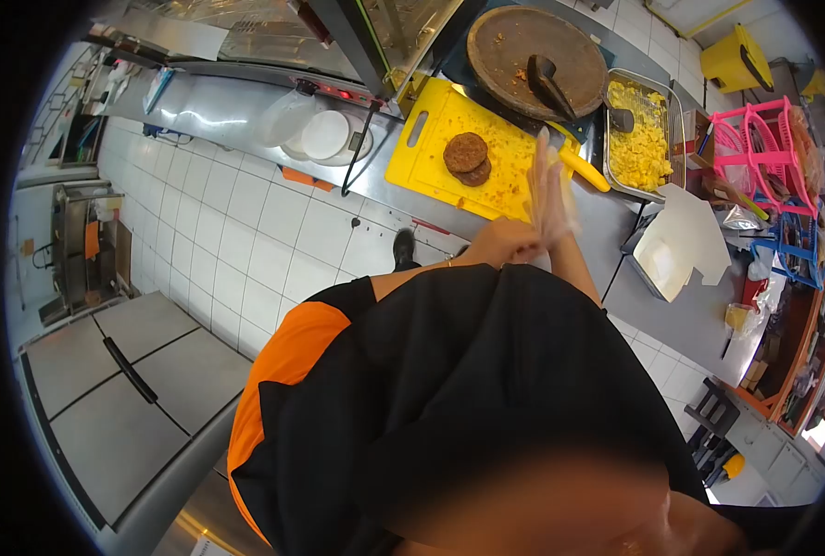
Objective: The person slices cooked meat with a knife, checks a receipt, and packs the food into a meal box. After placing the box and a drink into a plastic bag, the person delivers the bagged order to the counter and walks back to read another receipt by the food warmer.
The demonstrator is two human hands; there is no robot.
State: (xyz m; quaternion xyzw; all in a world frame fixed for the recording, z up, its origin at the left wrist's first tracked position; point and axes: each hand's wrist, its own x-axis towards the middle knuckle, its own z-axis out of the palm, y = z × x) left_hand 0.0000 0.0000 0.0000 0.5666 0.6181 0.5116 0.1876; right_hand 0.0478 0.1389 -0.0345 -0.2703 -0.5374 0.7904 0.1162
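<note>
My right hand [549, 199] wears a clear, loose plastic glove, its fingers stretched upward beside the yellow cutting board [417, 171]. My left hand [512, 242] is bare, with its fingers closed at the cuff of that glove by my right wrist. Two browned round patties [466, 153] overlap on the board among crumbs. A yellow-handled knife [586, 172] lies at the board's right edge, close to my right fingers. Behind the board, a round brown stone slab [523, 46] carries a black utensil [548, 85].
A metal tray [677, 139] of yellow scrambled food holds another dark utensil. An open white box [676, 243] stands to the right, near pink baskets [764, 153]. White round lids [326, 135] lie at the left counter edge, below a glass-fronted metal unit.
</note>
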